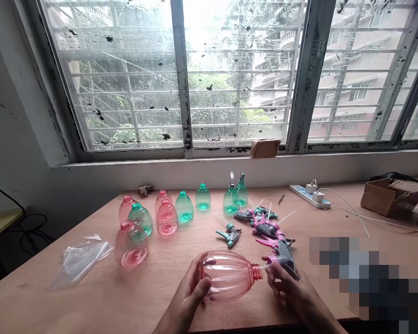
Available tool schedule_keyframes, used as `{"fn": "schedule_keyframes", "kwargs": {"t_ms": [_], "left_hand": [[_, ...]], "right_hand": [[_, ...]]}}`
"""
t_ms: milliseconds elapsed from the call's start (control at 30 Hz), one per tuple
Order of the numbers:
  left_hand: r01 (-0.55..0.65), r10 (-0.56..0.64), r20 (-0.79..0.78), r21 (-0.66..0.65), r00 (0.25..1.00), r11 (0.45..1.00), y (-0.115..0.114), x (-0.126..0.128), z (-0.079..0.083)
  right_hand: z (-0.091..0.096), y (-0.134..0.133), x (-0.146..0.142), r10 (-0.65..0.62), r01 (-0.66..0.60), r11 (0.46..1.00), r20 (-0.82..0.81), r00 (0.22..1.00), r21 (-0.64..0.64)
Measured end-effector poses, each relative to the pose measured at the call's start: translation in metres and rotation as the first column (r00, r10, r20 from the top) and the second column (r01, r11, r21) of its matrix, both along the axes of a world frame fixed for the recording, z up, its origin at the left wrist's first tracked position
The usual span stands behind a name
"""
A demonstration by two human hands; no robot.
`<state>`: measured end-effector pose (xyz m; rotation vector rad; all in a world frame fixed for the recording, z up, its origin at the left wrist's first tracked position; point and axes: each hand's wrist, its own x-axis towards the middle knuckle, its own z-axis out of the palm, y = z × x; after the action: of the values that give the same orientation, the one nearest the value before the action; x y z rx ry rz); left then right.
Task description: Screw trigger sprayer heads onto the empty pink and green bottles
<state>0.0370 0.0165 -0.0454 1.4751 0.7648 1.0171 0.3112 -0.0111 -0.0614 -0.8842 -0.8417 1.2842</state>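
A clear pink bottle (228,276) lies on its side in the air near the table's front edge, its threaded neck pointing right. My left hand (195,283) is wrapped round the bottle's base. In my right hand (285,283) is a grey and pink spray trigger head (282,260); its thin tube reaches toward the bottle's mouth. Behind that hand lies a pile of pink, grey and teal spray heads (264,227). A teal and grey spray head (231,235) lies apart, left of the pile.
Several open pink and green bottles (184,207) stand at the left and middle back. Two green bottles (231,200) have spray heads on. A plastic bag (85,257) lies at left. At right are a power strip (310,196), white cables and a cardboard box (383,198).
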Motion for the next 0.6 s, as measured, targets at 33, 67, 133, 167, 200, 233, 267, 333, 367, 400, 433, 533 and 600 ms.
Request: {"fn": "schedule_keyframes", "kwargs": {"t_ms": [33,67,133,167,200,233,267,333,367,400,433,533,600], "left_hand": [[-0.016,0.016,0.004,0.010,1.000,1.000,-0.002,0.001,0.000],[-0.030,0.030,0.013,0.015,0.999,0.999,-0.003,0.002,0.000],[-0.040,0.040,0.026,0.007,0.999,0.999,-0.006,0.004,0.002],[-0.043,0.043,0.031,-0.005,0.999,0.999,-0.007,0.005,0.002],[-0.050,0.051,0.031,-0.014,0.998,0.999,-0.008,0.005,0.003],[-0.058,0.058,0.026,-0.020,0.998,0.998,-0.008,0.005,0.003],[-0.063,0.063,0.017,-0.021,0.998,0.998,-0.008,0.005,0.004],[-0.065,0.065,-0.003,-0.011,0.998,0.998,-0.008,0.005,0.004],[-0.064,0.064,-0.014,-0.005,0.998,0.998,-0.009,0.005,0.005],[-0.061,0.061,-0.021,-0.004,0.998,0.998,-0.009,0.005,0.006],[-0.058,0.058,-0.028,-0.006,0.998,0.998,-0.010,0.005,0.006],[-0.041,0.040,-0.060,-0.007,0.997,0.999,-0.012,0.004,0.007],[-0.030,0.031,-0.090,0.013,0.995,0.999,-0.013,0.003,0.006]], "right_hand": [[-0.001,0.000,-0.003,-0.011,0.011,1.000,0.019,1.000,0.009],[-0.002,0.000,-0.005,-0.012,0.011,1.000,0.035,0.999,0.022],[-0.005,0.001,-0.006,0.011,-0.015,0.999,0.080,0.997,0.046],[-0.006,0.001,-0.006,0.027,-0.032,0.998,0.108,0.994,0.051],[-0.007,0.001,-0.005,0.041,-0.047,0.998,0.127,0.991,0.049],[-0.008,0.002,-0.004,0.052,-0.058,0.998,0.134,0.990,0.041],[-0.010,0.002,-0.002,0.061,-0.066,0.997,0.129,0.990,0.035],[-0.011,0.002,0.000,0.086,-0.091,0.995,0.101,0.991,0.038],[-0.011,0.001,0.002,0.111,-0.115,0.992,0.088,0.990,0.043],[-0.010,0.001,0.002,0.138,-0.142,0.989,0.081,0.987,0.049],[-0.009,0.001,0.003,0.160,-0.164,0.985,0.079,0.984,0.051],[-0.004,-0.001,0.002,0.178,-0.180,0.983,0.075,0.981,0.023],[-0.001,-0.002,0.001,0.144,-0.144,0.990,0.063,0.988,-0.004]]}}
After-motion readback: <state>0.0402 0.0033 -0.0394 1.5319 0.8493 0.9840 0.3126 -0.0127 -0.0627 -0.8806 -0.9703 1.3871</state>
